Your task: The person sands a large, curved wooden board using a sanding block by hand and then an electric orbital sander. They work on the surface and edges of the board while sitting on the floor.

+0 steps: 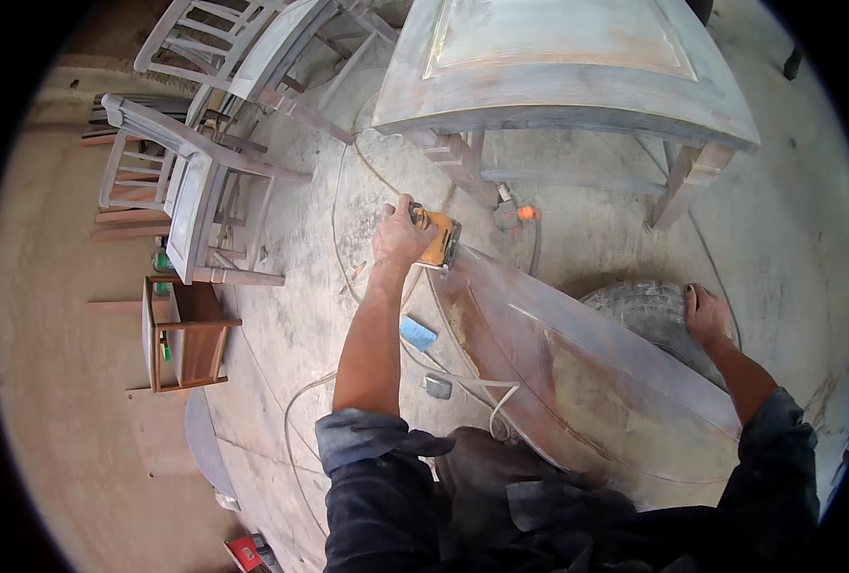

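My left hand (404,234) is closed round a yellow power sander (438,239). The sander's pad is against the far left end of a long curved wooden panel (577,382). Brown wood and a pale, dusty finish show on this panel, and it lies tilted across a dusty grey tyre (642,313). On the tyre's right side rests my right hand (708,317), its fingers curled over the rubber. Part of the tyre is hidden behind the panel.
A pale table (568,119) stands ahead, with whitish chairs (191,177) to the left. Cords (337,220) loop over the floor near a blue sheet (417,333), a small grey block (438,387) and an orange-and-grey power tool (512,216). A small brown cabinet (195,325) stands left.
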Available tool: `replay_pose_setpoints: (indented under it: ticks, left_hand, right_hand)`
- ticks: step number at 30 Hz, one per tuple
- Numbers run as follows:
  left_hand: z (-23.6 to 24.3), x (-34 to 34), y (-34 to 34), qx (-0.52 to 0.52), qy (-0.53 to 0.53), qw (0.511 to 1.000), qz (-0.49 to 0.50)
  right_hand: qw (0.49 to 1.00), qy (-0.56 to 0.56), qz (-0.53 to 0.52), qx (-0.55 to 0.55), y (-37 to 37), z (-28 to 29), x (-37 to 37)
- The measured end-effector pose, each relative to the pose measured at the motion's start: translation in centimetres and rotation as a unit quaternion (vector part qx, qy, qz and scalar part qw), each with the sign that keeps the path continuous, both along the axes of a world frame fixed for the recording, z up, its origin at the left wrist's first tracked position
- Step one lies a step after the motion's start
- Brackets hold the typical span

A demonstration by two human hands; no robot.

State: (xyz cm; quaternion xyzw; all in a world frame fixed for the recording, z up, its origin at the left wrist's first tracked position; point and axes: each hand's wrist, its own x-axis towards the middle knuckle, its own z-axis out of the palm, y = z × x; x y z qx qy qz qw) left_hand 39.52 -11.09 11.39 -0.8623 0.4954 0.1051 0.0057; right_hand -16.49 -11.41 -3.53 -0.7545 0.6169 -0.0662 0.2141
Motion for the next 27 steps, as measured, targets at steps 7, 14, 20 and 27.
replay_pose_setpoints:
  ticks: [7,14,20,27]
  left_hand:
    - [0.0,-3.2,1.3,-0.012,0.032,0.999,0.005]
    - [-0.3,-13.9,4.0,-0.043,0.064,0.995,-0.067]
    - [0.3,-14.5,5.4,-0.041,0.076,0.992,-0.091]
    - [0.7,-4.3,1.9,-0.010,0.050,0.999,0.011]
  right_hand:
    - [1.000,0.012,-0.009,0.023,0.0,0.7,0.4]
    - [1.000,-0.005,0.009,-0.001,-0.4,-1.2,-0.9]
    - [1.000,-0.004,-0.008,-0.005,0.0,-0.9,0.2]
    - [1.000,0.006,0.013,0.002,-0.2,-0.3,0.0]
